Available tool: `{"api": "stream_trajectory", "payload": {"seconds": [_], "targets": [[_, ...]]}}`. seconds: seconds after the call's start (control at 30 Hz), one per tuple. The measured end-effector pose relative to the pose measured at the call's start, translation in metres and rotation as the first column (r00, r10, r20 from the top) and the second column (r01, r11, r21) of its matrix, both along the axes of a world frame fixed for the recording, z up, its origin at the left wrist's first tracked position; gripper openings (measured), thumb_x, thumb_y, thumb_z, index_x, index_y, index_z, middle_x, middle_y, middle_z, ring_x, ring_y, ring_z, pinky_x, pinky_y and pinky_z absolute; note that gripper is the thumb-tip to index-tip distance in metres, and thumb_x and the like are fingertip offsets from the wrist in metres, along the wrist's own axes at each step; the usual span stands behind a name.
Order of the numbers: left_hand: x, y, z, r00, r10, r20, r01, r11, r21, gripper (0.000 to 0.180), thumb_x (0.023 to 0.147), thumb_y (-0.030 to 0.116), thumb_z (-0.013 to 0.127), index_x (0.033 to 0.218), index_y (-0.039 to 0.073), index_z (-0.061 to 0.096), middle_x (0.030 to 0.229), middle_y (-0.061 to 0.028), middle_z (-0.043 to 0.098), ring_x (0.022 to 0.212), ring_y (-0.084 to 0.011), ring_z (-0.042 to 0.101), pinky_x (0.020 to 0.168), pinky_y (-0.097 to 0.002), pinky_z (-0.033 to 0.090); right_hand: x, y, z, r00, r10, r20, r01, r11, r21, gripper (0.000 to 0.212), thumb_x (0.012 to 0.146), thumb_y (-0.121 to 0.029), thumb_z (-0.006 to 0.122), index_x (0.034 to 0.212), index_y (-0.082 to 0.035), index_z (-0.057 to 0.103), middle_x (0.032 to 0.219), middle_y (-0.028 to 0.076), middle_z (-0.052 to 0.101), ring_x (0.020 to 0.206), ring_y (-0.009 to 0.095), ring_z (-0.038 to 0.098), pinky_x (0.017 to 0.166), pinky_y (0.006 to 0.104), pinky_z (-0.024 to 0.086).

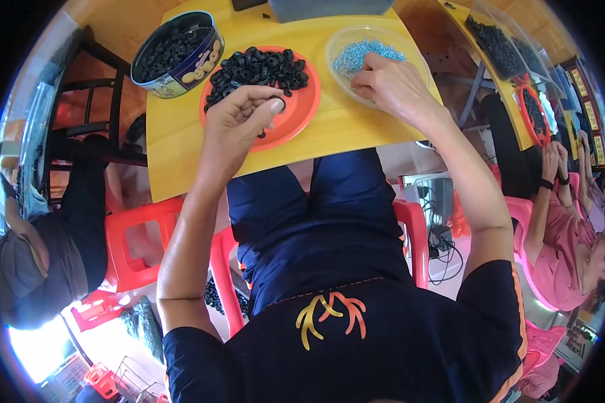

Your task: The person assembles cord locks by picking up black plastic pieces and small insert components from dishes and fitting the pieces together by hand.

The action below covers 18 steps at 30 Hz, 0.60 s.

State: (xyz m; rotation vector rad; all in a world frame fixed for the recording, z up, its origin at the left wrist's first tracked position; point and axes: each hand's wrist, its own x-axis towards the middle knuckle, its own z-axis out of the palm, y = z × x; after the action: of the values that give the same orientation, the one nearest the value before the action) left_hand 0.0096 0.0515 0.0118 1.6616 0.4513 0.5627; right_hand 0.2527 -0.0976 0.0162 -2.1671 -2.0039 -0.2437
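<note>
My left hand (234, 124) is above the near part of an orange plate (294, 126). Its thumb and fingers pinch a small black round piece (281, 102). A pile of similar black pieces (255, 67) covers the plate's far side. To the right, my right hand (400, 87) reaches into a shallow clear plastic bowl (331, 50). Small shiny blue pieces (351, 59), too tiny to identify, are heaped in that bowl. The right fingertips are pinched together at the edge of the heap; whatever is between them is hidden.
A round tin (205, 70) filled with black pieces stands at the yellow table's (175, 144) far left. Beyond the bowl is a bluish tub (329, 9). At far right, a co-worker's hands (554, 160) are beside a red plate (542, 131). Another person sits at left.
</note>
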Motion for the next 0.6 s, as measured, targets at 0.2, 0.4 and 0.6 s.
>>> {"api": "stream_trajectory", "payload": {"seconds": [0.2, 0.4, 0.6], "targets": [[-0.001, -0.018, -0.003, 0.998, -0.066, 0.016, 0.067, 0.977, -0.202, 0.025, 0.089, 0.010, 0.065, 0.112, 0.000, 0.061, 0.088, -0.0037, 0.065, 0.072, -0.0060, 0.056, 0.064, -0.0194, 0.043, 0.008, 0.012, -0.001, 0.999, 0.032, -0.001, -0.032, 0.993, -0.117, 0.009, 0.078, -0.014, 0.065, 0.084, -0.009, 0.068, 0.087, 0.009, 0.060, 0.080, 0.032, 0.061, 0.068, 0.0413, 0.048], [-0.001, -0.029, -0.006, 0.979, -0.099, 0.178, 0.174, 0.861, -0.477, 0.022, 0.090, 0.009, 0.063, 0.111, 0.001, 0.060, 0.097, -0.0119, 0.068, 0.073, -0.0104, 0.057, 0.064, -0.0221, 0.044, 0.011, 0.014, 0.004, 0.997, 0.057, -0.043, -0.060, 0.996, -0.067, 0.013, 0.078, -0.014, 0.065, 0.088, -0.006, 0.064, 0.087, 0.012, 0.062, 0.079, 0.033, 0.061, 0.069, 0.0417, 0.048], [-0.002, -0.028, -0.013, 0.949, -0.085, 0.304, 0.260, 0.756, -0.600, 0.019, 0.091, 0.009, 0.062, 0.109, 0.004, 0.061, 0.098, -0.0133, 0.068, 0.072, -0.0120, 0.057, 0.065, -0.0228, 0.044, 0.014, 0.007, 0.006, 0.964, 0.022, -0.266, 0.011, 0.993, 0.120, 0.015, 0.085, -0.010, 0.064, 0.099, -0.005, 0.065, 0.085, 0.010, 0.065, 0.073, 0.021, 0.062, 0.069, 0.0322, 0.049]]}}
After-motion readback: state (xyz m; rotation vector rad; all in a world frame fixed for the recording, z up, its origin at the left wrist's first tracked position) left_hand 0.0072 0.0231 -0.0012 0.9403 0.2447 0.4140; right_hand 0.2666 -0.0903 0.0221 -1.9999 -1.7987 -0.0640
